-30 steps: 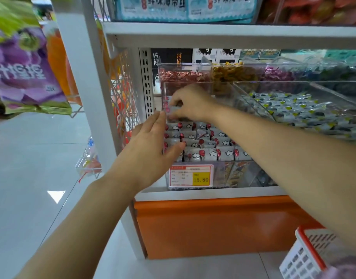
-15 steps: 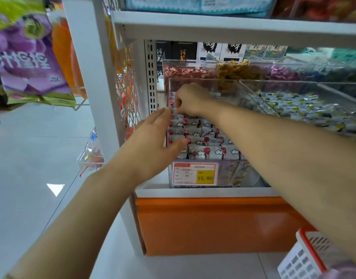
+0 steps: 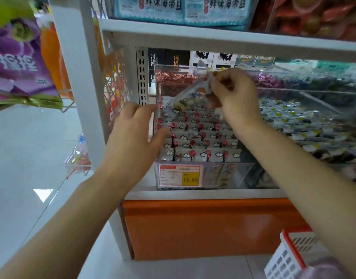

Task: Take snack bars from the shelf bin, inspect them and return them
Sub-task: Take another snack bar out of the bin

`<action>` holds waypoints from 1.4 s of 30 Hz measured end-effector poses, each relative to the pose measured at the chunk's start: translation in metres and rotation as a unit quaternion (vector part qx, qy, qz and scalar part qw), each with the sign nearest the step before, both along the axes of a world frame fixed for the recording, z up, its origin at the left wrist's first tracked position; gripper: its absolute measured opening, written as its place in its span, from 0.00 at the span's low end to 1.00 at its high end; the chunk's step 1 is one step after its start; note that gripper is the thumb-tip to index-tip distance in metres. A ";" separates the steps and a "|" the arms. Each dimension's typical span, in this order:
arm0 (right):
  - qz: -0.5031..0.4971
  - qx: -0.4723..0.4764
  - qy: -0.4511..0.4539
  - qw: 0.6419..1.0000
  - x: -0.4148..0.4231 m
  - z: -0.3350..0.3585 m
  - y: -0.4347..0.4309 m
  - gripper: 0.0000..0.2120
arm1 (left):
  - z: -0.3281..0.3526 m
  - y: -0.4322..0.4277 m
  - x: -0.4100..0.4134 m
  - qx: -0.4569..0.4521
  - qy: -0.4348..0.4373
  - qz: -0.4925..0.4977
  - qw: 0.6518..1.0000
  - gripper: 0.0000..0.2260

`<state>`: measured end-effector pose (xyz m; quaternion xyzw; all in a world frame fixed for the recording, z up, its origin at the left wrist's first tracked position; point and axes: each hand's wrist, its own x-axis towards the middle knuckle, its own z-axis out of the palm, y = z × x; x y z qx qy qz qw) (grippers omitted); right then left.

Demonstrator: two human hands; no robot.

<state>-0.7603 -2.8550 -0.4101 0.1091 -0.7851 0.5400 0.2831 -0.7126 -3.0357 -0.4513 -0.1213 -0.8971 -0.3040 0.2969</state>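
A clear plastic shelf bin (image 3: 239,174) holds rows of grey snack bars (image 3: 197,141) with white clouds and red balloons on their wrappers. My right hand (image 3: 233,95) pinches one snack bar (image 3: 190,97) by its upper end and holds it lifted above the rows, tilted down to the left. My left hand (image 3: 132,135) rests with relaxed fingers against the bin's left wall, thumb over the front rows, and holds nothing.
A price tag (image 3: 180,175) reading 15.80 is on the bin's front. More clear bins of wrapped sweets (image 3: 306,121) sit to the right and behind. A white shelf post (image 3: 78,77) stands left. A red-rimmed white basket (image 3: 290,256) is at lower right.
My right hand has pulled one snack bar up out of the back rows and raised it. My left hand stays at the bin's left side.
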 end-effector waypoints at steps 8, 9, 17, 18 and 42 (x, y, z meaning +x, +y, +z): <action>0.082 -0.313 -0.117 0.939 0.087 -0.034 0.046 0.10 | -0.003 0.025 0.025 0.180 -0.193 -0.198 0.944 0.11; 0.087 -0.327 -0.123 0.933 0.092 -0.037 0.048 0.12 | -0.004 0.028 0.026 0.210 -0.215 -0.215 0.929 0.10; 0.122 -0.322 -0.175 0.922 0.103 -0.052 0.057 0.04 | -0.013 0.037 0.025 0.308 -0.242 -0.167 0.905 0.13; 0.129 -0.321 -0.179 0.921 0.103 -0.053 0.057 0.04 | -0.014 0.037 0.025 0.304 -0.223 -0.156 0.913 0.13; 0.070 -0.454 -0.216 0.862 0.094 -0.061 0.056 0.07 | -0.001 0.034 0.028 0.438 -0.347 -0.265 0.786 0.04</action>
